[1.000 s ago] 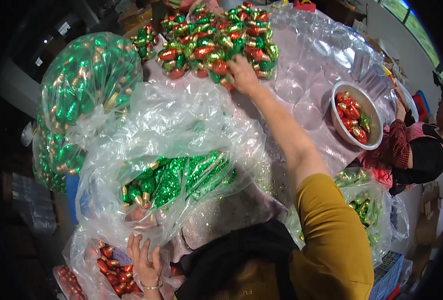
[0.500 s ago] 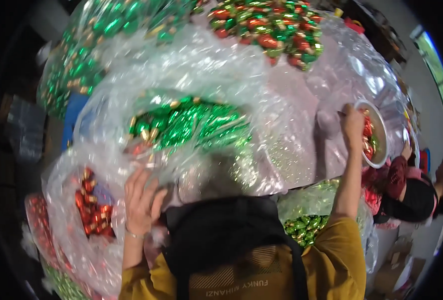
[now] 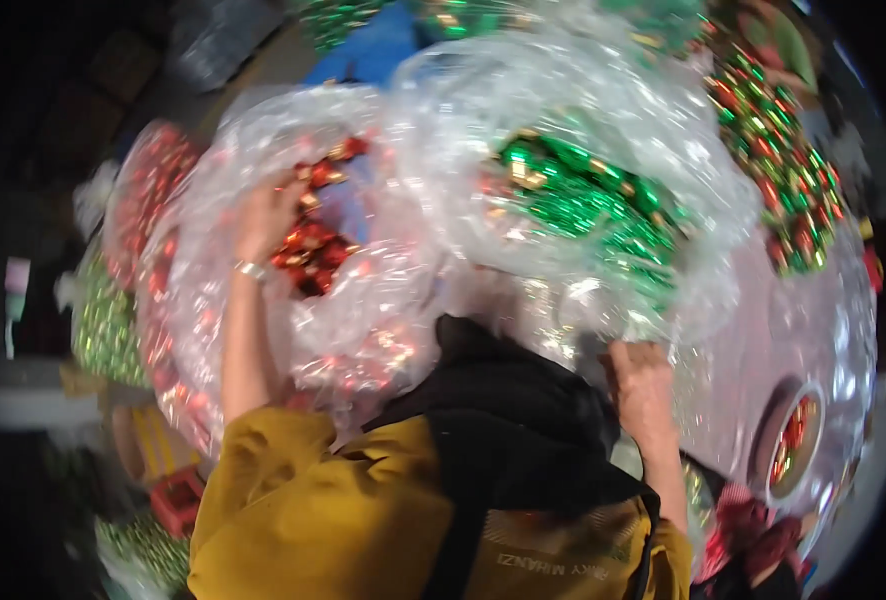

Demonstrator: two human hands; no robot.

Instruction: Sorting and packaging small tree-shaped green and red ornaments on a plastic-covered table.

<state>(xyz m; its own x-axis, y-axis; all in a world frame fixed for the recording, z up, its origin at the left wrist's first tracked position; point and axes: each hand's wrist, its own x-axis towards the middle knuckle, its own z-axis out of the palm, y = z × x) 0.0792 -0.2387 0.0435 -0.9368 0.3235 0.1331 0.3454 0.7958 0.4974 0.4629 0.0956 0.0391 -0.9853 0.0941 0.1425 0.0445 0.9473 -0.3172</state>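
At the clear bag (image 3: 253, 130), the left hand (image 3: 266, 218) is nearer the red ornaments (image 3: 313, 255), just to its right, than the right hand (image 3: 645, 380); neither grip can be determined.

A glossy, metallic-looking finish is shown by the red bulb-shaped ornaments (image 3: 313, 255), and sharp highlights are thrown back by the shiny green bulb-shaped ornaments (image 3: 603, 220). Both are surrounded by thin, clear plastic: the red-ornament bag (image 3: 363, 300) and the green-ornament bag (image 3: 523, 80) are crumpled and glossy. The table covering (image 3: 718, 370) is seen as smooth, with a soft sheen. Matt cloth is seen in the mustard shirt (image 3: 313, 510) and black apron (image 3: 523, 430); shiny metal is suggested by the bracelet (image 3: 253, 270).
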